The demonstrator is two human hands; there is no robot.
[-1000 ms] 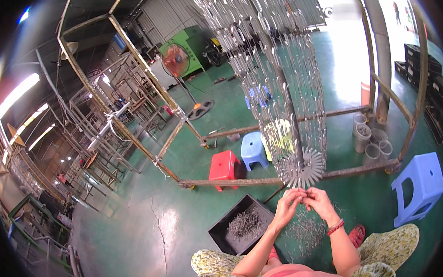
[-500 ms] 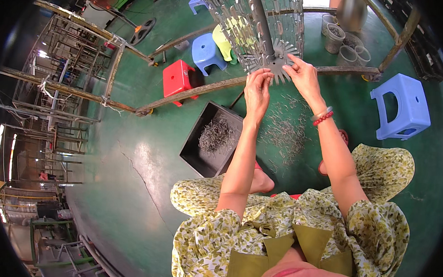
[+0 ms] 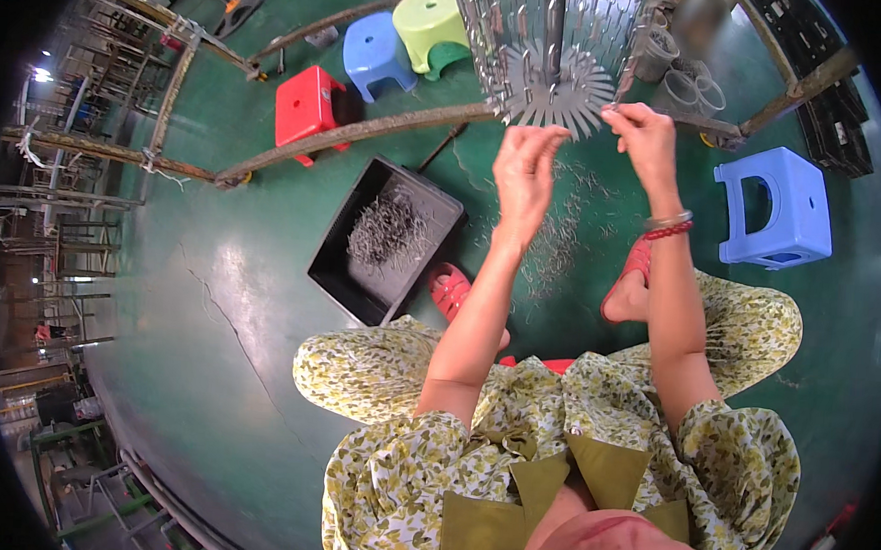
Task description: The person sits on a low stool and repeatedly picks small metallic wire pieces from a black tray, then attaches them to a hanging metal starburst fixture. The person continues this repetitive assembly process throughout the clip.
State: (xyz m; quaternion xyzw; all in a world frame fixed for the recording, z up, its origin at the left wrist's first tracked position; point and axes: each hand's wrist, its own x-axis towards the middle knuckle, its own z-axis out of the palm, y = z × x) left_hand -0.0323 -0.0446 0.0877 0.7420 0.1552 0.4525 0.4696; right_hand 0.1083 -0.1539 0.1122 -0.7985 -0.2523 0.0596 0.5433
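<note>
A rack of small metal pieces [image 3: 509, 15] hangs around a dark upright pole [image 3: 555, 32], with a slotted grey disc [image 3: 555, 87] at its lower end. My left hand [image 3: 525, 175] is at the disc's near edge, its thumb and fingertips pinched together. At the right rim, my right hand [image 3: 648, 146] is also closed in a pinch. Whatever lies between the fingertips of either hand is too small to make out. Below and to the left, a black bin [image 3: 359, 301] holds a heap of small metal pieces [image 3: 388, 230].
Loose metal pieces [image 3: 557, 236] are scattered on the green floor between my feet. A wooden rail [image 3: 368, 129] crosses behind the bin. Red [image 3: 305, 104], blue [image 3: 377, 53] and green stools [image 3: 429, 20] stand beyond it. Another blue stool [image 3: 798, 209] is at right, near clear buckets [image 3: 679, 91].
The view has shifted, bringing the bin and left-hand stools further left. My right hand has moved from over the disc to its right rim. My left hand stays pinched near the disc's front.
</note>
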